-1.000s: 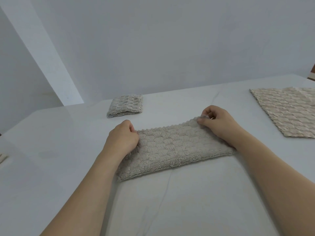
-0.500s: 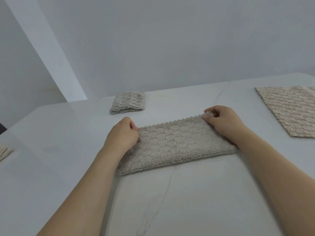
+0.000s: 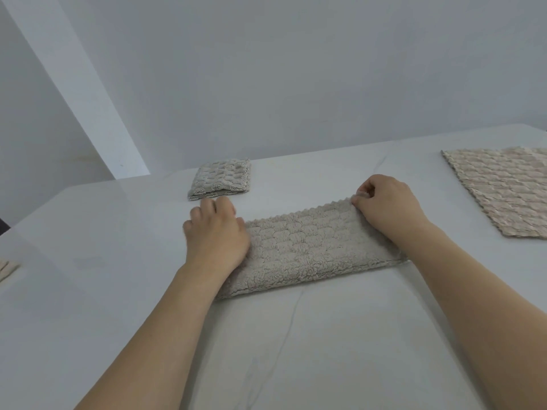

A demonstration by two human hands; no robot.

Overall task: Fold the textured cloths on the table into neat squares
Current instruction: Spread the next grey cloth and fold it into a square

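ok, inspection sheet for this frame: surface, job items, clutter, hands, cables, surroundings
Surface: white marbled table, thin grey veins.
Job's things: half-folded cloth, a long strip, under both hands; folded square behind it; flat unfolded cloth far right.
Clutter: beige item at left edge, cut off, cannot identify.
Hands: left hand rests on strip's left end, fingers extended; right hand pinches far right corner.
Cables: nothing seen.
Surroundings: plain grey-white wall.

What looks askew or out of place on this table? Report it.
Nothing stands out. The half-folded cloth lies flat in a long strip under the left hand and the right hand, slightly slanted on the table. The folded cloth sits squared behind it; the unfolded cloth lies flat at right.
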